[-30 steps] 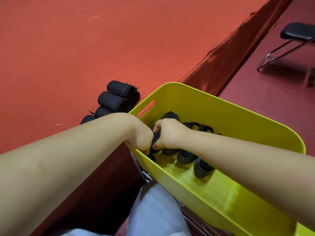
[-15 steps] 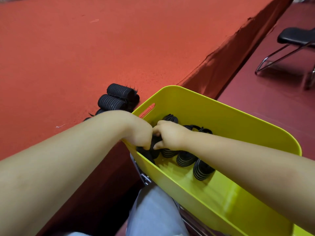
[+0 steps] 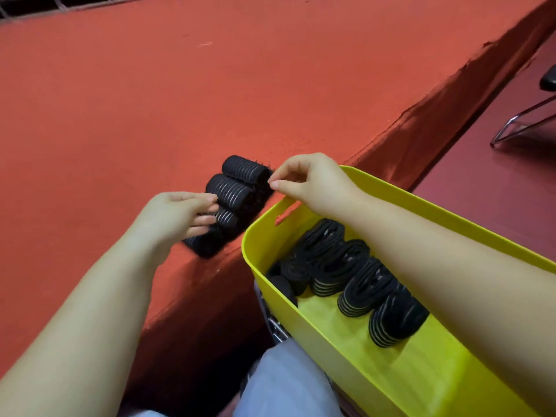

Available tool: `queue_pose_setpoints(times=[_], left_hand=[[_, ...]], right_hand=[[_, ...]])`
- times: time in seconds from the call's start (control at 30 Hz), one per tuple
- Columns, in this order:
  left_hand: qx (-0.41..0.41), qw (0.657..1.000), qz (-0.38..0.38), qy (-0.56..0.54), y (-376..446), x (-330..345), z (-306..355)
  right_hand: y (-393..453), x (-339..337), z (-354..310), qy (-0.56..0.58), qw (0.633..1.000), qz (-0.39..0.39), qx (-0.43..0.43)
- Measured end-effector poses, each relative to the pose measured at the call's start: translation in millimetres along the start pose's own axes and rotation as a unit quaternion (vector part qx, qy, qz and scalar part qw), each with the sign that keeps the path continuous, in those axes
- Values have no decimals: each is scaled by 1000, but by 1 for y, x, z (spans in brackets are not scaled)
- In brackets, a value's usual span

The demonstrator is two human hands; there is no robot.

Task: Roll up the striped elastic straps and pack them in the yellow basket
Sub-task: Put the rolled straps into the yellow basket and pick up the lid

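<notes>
Several rolled black striped straps [image 3: 233, 192] lie in a row on the red table near its edge. My left hand [image 3: 177, 216] reaches to them, its fingertips touching the rolls from the left, fingers fairly straight. My right hand [image 3: 310, 182] hovers above the yellow basket's [image 3: 406, 374] handle end, fingers loosely curled, holding nothing, close to the farthest roll. Inside the basket a row of several rolled straps [image 3: 358, 278] stands along its floor, partly hidden by my right forearm.
The red felt table [image 3: 150, 100] stretches far and left; its edge [image 3: 421, 115] runs diagonally past the basket. A chair with metal legs [image 3: 523, 118] stands on the dark red floor at right. My lap in light trousers [image 3: 285, 383] is under the basket.
Both hands have left the inside of the basket and moved up and left to the rolls on the table. The roll they held between them stays in the basket.
</notes>
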State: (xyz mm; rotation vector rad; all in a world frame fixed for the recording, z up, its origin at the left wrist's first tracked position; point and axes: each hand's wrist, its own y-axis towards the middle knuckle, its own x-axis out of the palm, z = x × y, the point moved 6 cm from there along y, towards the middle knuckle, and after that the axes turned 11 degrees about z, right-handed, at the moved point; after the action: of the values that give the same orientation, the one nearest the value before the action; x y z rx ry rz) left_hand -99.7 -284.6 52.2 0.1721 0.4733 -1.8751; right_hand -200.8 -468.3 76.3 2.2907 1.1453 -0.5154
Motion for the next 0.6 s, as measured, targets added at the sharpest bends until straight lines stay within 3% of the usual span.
queue_pose_setpoints(times=[0.1,0.2,0.33,0.5,0.6], left_hand=[[-23,998,52,-36,15,-9,-14],[-41,993,94,-52,29,-13,-19],[-62,996,66,-24,49,-1,-16],[-54,996,26,73,77,15,-7],[-51,991,21,126,85,19,-7]], right_hand=[[25,13,-3,-61,997,27,-25],[56,24,5,-112,993,46,10],[89,46,22,-178,976,-38,120],[101,71,26,-190,958,-121,177],[99,77,31,-164,954,-131,214]])
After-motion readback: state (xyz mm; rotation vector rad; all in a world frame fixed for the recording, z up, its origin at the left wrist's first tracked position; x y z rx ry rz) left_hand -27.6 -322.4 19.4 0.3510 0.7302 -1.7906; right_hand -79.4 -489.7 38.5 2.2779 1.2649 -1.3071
